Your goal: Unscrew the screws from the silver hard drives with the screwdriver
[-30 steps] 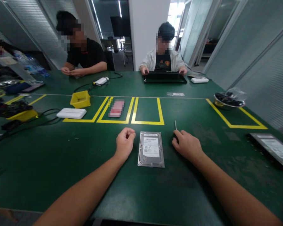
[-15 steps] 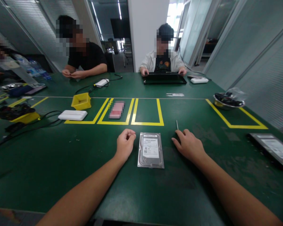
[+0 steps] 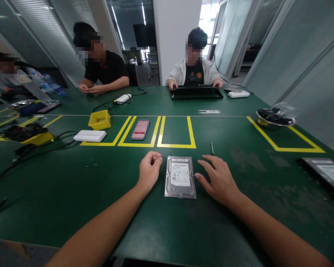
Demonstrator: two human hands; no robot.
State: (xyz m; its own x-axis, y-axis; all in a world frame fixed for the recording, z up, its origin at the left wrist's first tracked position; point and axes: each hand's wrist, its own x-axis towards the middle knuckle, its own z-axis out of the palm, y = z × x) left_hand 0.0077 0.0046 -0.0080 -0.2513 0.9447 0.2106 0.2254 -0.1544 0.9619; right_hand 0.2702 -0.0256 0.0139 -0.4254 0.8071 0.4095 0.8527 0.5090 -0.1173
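A silver hard drive (image 3: 180, 177) lies flat on the green table between my hands, its white label facing up. To its left, my left hand (image 3: 150, 168) is closed, thumb and fingertips pressed together; whatever may be in the pinch is too small to make out. My right hand (image 3: 216, 177) hovers by the drive's right edge with fingers spread and nothing in its grasp. Just beyond those fingers a screwdriver (image 3: 212, 148) shows its metal shaft, while my hand hides most of its handle.
Yellow tape (image 3: 176, 145) marks areas ahead, one with a pink pixelated item (image 3: 140, 129). Left are a white power bank (image 3: 90, 136) and yellow bin (image 3: 99, 120). Another drive (image 3: 327, 174) and a bowl of dark parts (image 3: 275, 119) are right. Across sit people, one holding a black panel (image 3: 197, 93).
My right hand has come away from the screwdriver and moved left toward the hard drive, its fingers spreading. My left hand stays closed in about the same place. The view has shifted slightly.
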